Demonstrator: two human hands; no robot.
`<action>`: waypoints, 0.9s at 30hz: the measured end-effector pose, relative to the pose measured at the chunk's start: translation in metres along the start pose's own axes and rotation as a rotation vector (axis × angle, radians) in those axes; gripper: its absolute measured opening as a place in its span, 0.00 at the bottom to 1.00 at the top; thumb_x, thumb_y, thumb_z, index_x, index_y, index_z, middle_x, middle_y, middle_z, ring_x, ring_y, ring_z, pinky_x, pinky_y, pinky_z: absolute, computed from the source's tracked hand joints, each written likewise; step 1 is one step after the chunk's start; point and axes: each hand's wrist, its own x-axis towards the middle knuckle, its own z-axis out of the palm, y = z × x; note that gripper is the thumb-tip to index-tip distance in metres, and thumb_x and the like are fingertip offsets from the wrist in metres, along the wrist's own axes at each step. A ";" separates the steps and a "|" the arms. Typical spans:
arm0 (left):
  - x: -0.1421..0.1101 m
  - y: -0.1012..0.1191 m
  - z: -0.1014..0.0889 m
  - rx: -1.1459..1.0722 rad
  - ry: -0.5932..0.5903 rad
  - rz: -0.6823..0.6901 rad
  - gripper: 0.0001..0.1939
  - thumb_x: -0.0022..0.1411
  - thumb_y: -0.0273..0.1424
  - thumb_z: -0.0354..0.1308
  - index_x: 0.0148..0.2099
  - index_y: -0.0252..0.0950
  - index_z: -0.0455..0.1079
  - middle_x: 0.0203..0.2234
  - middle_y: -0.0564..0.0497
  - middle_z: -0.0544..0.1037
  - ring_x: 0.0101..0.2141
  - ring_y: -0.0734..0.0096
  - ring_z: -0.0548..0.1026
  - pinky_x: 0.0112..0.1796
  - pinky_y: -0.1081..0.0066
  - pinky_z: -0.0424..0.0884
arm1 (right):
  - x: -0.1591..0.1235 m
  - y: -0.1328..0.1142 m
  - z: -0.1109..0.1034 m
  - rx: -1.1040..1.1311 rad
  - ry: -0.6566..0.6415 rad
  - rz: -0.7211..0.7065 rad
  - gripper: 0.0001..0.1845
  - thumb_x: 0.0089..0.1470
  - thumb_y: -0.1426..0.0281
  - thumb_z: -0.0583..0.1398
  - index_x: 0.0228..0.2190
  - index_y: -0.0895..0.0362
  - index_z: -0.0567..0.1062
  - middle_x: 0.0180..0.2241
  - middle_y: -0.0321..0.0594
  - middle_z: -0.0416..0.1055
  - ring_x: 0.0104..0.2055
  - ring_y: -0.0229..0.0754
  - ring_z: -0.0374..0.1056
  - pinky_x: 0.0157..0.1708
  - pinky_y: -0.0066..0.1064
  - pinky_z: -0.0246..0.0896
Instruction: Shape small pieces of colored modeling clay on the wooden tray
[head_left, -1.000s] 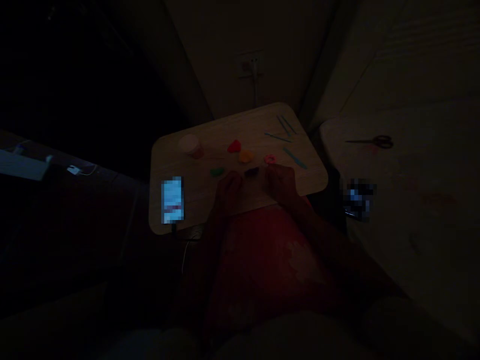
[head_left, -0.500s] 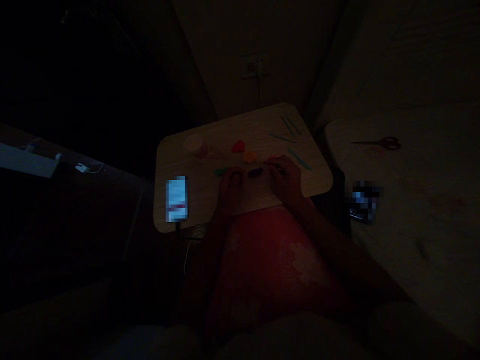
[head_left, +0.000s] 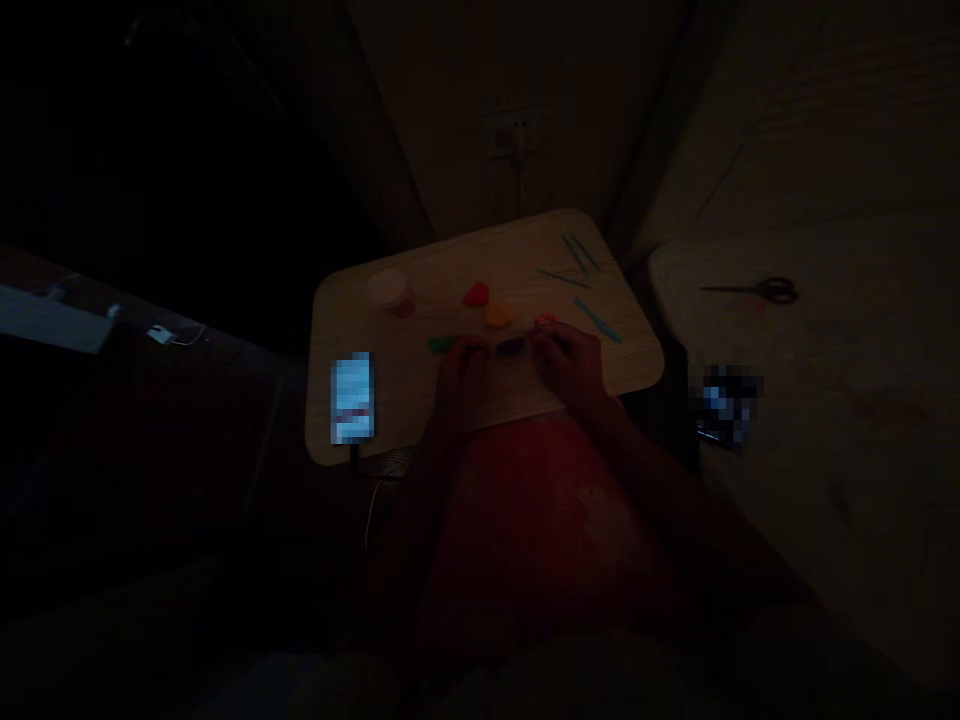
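Observation:
The light is very dim. My left hand (head_left: pixel 461 372) rests on the small table (head_left: pixel 405 370) with its fingers curled, between a green lump (head_left: pixel 441 345) and a dark lump (head_left: pixel 510 346) that look like modelling clay. To the right of the dark lump, my right hand (head_left: pixel 571 362) has its thumb and fingers drawn together. Whatever may be between the fingers of either hand is too dark to make out. A pink piece (head_left: pixel 547 319) lies just beyond my right fingers. Farther back sit an orange lump (head_left: pixel 499 315) and a red lump (head_left: pixel 477 294).
A lidded tub (head_left: pixel 391 292) stands at the back left, and a lit phone (head_left: pixel 352 398) lies at the left front. Several thin teal tools (head_left: pixel 598 319) lie on the right. Scissors (head_left: pixel 765 290) rest on a pale surface beyond the table, near a blurred-out device (head_left: pixel 724 405).
My right fingers have drawn in and shifted slightly, so more of the pink piece shows. My left fingers have moved a little. The lumps stay in place.

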 end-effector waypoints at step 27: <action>0.000 -0.002 0.001 0.004 0.007 -0.041 0.14 0.67 0.45 0.59 0.43 0.38 0.71 0.38 0.48 0.79 0.39 0.67 0.76 0.43 0.67 0.72 | 0.009 -0.003 -0.010 0.235 -0.139 0.165 0.20 0.60 0.53 0.61 0.46 0.52 0.80 0.35 0.40 0.78 0.28 0.38 0.69 0.27 0.31 0.66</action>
